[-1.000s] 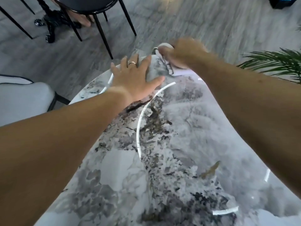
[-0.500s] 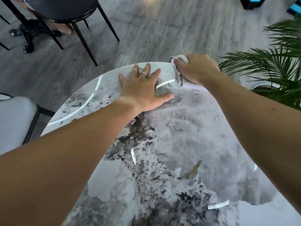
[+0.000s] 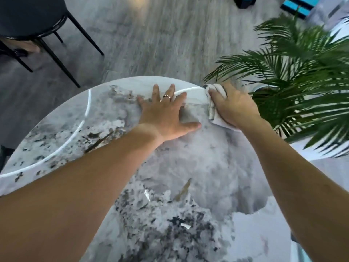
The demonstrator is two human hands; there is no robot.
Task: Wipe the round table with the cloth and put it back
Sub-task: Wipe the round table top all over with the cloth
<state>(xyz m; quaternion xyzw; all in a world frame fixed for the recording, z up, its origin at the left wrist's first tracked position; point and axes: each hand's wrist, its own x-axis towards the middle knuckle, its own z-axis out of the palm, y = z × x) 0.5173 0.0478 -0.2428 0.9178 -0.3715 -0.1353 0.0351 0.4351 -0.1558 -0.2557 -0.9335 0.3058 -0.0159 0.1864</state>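
Note:
A round table [image 3: 188, 167] with a glossy white, grey and black marble top fills the lower part of the head view. My left hand [image 3: 166, 114] lies flat on the tabletop near the far edge, fingers spread, a ring on one finger. Just to its right my right hand [image 3: 234, 106] presses a bunched white cloth [image 3: 212, 108] with dark edging onto the table at the far right rim. Most of the cloth is hidden under the hand.
A green palm plant [image 3: 294, 76] stands right beside the table's far right edge, its fronds close to my right hand. A black chair [image 3: 37, 25] stands on the grey wood floor at the far left. A blue and black object [image 3: 294, 6] sits at the top right.
My right hand has slid the cloth to the right along the far rim, away from my left hand. The view has shifted, bringing the plant further in. My left hand stays flat.

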